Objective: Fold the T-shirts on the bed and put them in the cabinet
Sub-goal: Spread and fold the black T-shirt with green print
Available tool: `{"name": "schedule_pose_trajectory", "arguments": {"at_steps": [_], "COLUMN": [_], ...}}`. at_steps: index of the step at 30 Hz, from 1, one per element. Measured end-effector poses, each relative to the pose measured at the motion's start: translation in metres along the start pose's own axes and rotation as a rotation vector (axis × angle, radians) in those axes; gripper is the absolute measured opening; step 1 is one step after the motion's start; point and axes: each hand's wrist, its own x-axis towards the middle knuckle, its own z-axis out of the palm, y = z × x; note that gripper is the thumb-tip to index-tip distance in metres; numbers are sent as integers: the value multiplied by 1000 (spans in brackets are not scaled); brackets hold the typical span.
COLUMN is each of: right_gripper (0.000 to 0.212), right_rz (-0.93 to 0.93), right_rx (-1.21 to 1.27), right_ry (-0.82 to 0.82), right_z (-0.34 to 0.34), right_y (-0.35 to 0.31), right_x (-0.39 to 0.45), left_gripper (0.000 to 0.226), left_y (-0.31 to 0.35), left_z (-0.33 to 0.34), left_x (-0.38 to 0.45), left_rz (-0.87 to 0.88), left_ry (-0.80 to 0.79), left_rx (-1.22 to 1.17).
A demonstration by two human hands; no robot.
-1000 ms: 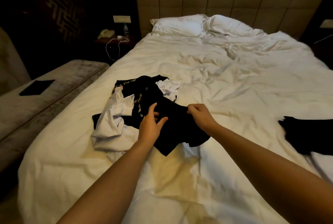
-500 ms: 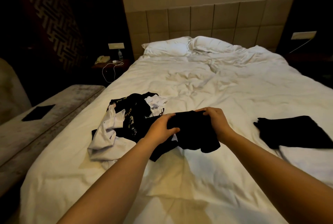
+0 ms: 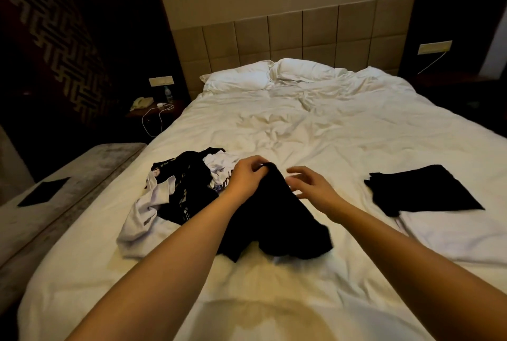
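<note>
White bed [image 3: 315,132], rumpled duvet, two pillows [image 3: 274,74] at the padded headboard [image 3: 301,33]. Left of the bed: grey bench [image 3: 82,176] with a flat dark item [image 3: 45,191] on it, nightstand with a phone [image 3: 141,102], a water bottle [image 3: 168,93] and a white cable [image 3: 153,118] hanging off the edge.

On the bed, left of centre: unsorted pile of T-shirts [image 3: 175,192], black and white mixed, some printed. Right side, well apart from the pile: one folded black T-shirt [image 3: 419,189], lying partly on a folded white one [image 3: 452,231].

Left hand [image 3: 244,178]: fingers curled, pinching the top edge of a black T-shirt [image 3: 274,220], lifting it to a peak; the rest drapes down onto the duvet just beside the pile. Right hand [image 3: 312,184]: fingers spread and relaxed, hovering just right of the raised fabric, holding nothing; fingertips motion-blurred, so contact with the cloth can't be confirmed.

Room is dim. Count of shirts in the pile unclear. Left forearm covers part of the black shirt. No cabinet in frame.
</note>
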Motion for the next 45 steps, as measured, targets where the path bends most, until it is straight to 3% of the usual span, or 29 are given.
{"name": "schedule_pose_trajectory", "arguments": {"at_steps": [6, 10, 12, 16, 18, 20, 22, 24, 27, 31, 34, 36, 39, 42, 45], "right_gripper": [9, 16, 34, 17, 15, 16, 18, 19, 54, 59, 76, 57, 23, 20, 18], "right_rz": [-41, 41, 95, 139, 174, 219, 264, 243, 112, 91, 189, 167, 150, 135, 114], "right_rx": [-6, 81, 22, -152, -100, -31, -60, -289, -579, -746, -923, -1052, -959, -790, -641], "right_ry": [77, 13, -42, -41, 9, 42, 42, 17, -63, -271, -463, -506, -469, -342, -134], "right_z": [-9, -6, 2, 15, 16, 17, 21, 27, 44, 85, 112, 125, 133, 126, 115], "right_y": [-16, -11, -6, 10, 16, 21, 31, 38, 46, 59, 80, 91, 102, 98, 87], "right_x": [14, 18, 18, 22, 26, 30, 37, 44, 56, 73, 86, 91, 99, 103, 104], "left_gripper": [13, 16, 15, 19, 19, 25, 41, 54, 65, 79, 67, 53, 40, 49, 49], "left_y": [19, 10, 4, -32, -68, -109, -145, -165, -178, -185, -189, -190, -195, -199, -194], "left_z": [4, 3, 7, 5, -4, -15, -25, -29, -37, -51, -65, -74, -86, -101, -120], "left_x": [-4, -7, -8, -8, -9, -15, -28, -39, -41, -30, -24, -22, -18, -14, -9], "left_rz": [-75, -137, -157, -197, -224, -244, -285, -312, -304, -456, -597, -638, -630, -630, -706], "left_ry": [-12, -44, -52, -118, -134, -56, 126, 299, 483, 489, 394, 313, 264, 321, 413], "left_rx": [-212, -254, -231, -153, 67, 405, 647, 679, 663, 354, 190, 181, 155, -43, -416]}}
